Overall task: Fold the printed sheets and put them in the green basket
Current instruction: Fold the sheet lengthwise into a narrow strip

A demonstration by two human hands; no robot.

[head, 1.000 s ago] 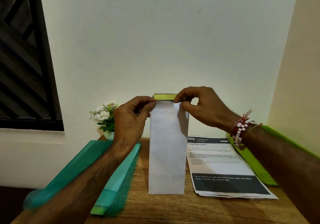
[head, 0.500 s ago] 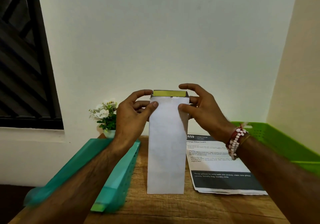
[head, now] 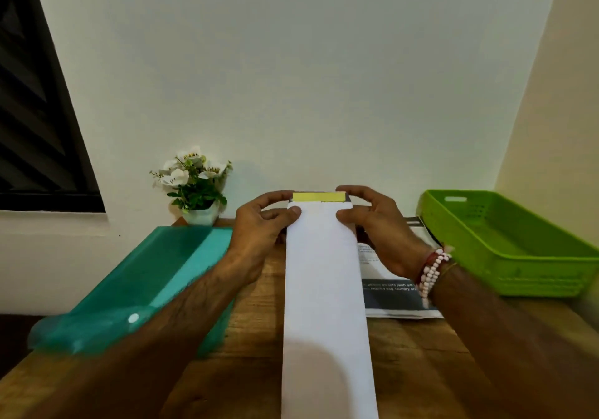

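I record the left hand (head: 259, 227) pinching the far end of the long folded white paper sheet (head: 324, 272), over the middle of the wooden table (head: 252, 337). The right hand (head: 379, 227) pinches that same end. The lime-green plastic basket (head: 544, 276) sits at the right edge.

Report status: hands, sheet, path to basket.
Left hand and right hand pinch sheet at far end. Sheet folded to long strip. Basket at right, no sheets inside; stack lies between.

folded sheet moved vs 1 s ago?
Yes. The folded sheet has come down: its top edge, once level with the flower tops of the potted plant, now sits near the pot, held by left hand and right hand.
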